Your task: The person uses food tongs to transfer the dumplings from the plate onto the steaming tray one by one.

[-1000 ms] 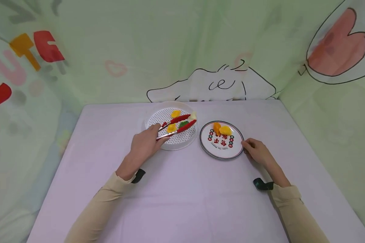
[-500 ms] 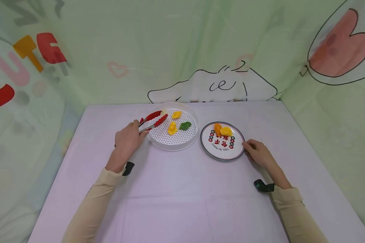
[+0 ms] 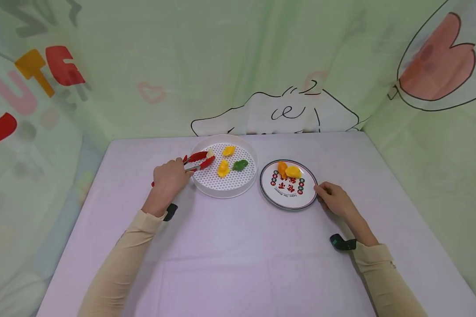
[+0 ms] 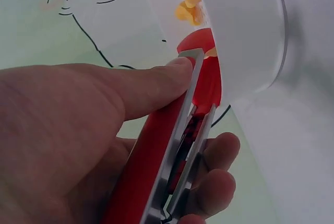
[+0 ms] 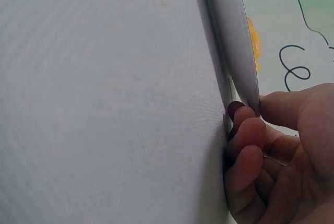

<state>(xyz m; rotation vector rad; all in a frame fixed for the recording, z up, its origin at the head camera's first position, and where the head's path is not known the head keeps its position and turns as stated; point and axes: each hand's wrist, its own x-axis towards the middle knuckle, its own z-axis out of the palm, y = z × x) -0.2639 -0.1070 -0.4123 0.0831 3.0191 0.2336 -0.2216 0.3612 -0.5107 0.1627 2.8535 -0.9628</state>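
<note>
- Head view: the tongs have swung from the right of the white tray to its left within the last second; over the last half second they have barely moved.
- The pale piece travelled along at their tips, so I judge it is being relocated inside the tray, its release not yet done.
- My left hand is wrapped around the tongs; the red tips stand slightly apart, the pale piece between them.
- Two yellow pieces and a green piece lie in the tray to the right of the tips.
- My right hand has not shifted from the rim of the plate, which bears an orange piece and a yellow lump, touching; I read it as steadying work only.
- Left wrist view: my thumb presses one arm of the tongs and curled fingers back the other, leaving a narrow gap; a pale bit shows between the tips, but how firmly it is gripped I cannot tell.
- Right wrist view: I have the plate's edge pinched, thumb on its upper face, fingers bent underneath, nearly closed together.
</note>
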